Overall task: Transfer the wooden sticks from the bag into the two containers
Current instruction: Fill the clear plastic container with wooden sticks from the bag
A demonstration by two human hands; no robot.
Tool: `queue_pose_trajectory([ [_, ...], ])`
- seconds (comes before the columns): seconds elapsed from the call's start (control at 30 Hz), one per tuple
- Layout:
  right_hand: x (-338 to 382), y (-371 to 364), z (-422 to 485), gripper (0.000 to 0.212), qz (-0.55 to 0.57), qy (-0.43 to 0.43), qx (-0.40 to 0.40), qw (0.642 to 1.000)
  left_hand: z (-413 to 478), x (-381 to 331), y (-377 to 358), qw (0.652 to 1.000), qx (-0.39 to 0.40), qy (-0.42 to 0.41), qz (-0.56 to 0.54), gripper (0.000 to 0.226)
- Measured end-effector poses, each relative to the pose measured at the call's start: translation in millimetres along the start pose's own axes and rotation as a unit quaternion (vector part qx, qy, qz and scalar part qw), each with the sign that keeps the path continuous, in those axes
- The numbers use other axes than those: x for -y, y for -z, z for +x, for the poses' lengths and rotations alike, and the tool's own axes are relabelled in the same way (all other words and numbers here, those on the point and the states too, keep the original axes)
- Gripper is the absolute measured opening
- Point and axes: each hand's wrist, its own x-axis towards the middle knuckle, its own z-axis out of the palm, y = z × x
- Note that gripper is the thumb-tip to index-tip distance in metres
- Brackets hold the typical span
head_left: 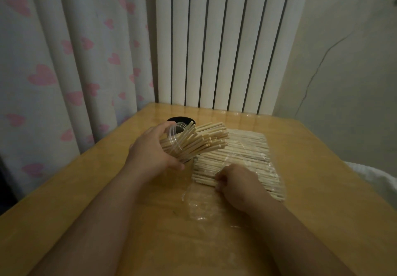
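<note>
Under the right hand (236, 183), pinched sticks (247, 153) lie in the bag (202, 207); lift a small level bunch into the tilted jar (178, 138) the left hand (150, 151) grips.

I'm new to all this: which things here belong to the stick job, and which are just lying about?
In the job: left hand gripping the tilted clear container of sticks; right hand pinching bagged sticks; plastic bag; black round object behind, perhaps the second container.
Lying about: table, heart curtain, radiator, white cloth.
</note>
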Motion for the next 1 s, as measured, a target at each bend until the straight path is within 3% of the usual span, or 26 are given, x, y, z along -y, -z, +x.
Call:
queue_pose_trajectory([
  [0.2,1.8,1.4,2.8,0.023,-0.04,-0.007,0.045,0.998,0.3,0.6,-0.1,1.0,0.001,-0.004,-0.002,0.117],
  [0.33,5.2,2.1,0.0,0.022,-0.072,0.017,0.032,0.997,1.5,1.7,-0.5,1.0,-0.001,-0.006,-0.004,0.118],
  [0.73,5.9,4.2,-4.1,0.024,0.003,0.005,0.029,1.0,2.2,2.9,-0.8,1.0,-0.004,-0.009,0.002,0.116],
  [1.0,9.1,-0.9,-3.7,0.027,-0.095,0.007,0.036,0.995,2.1,2.3,-0.7,1.0,-0.004,-0.011,0.006,0.117],
])
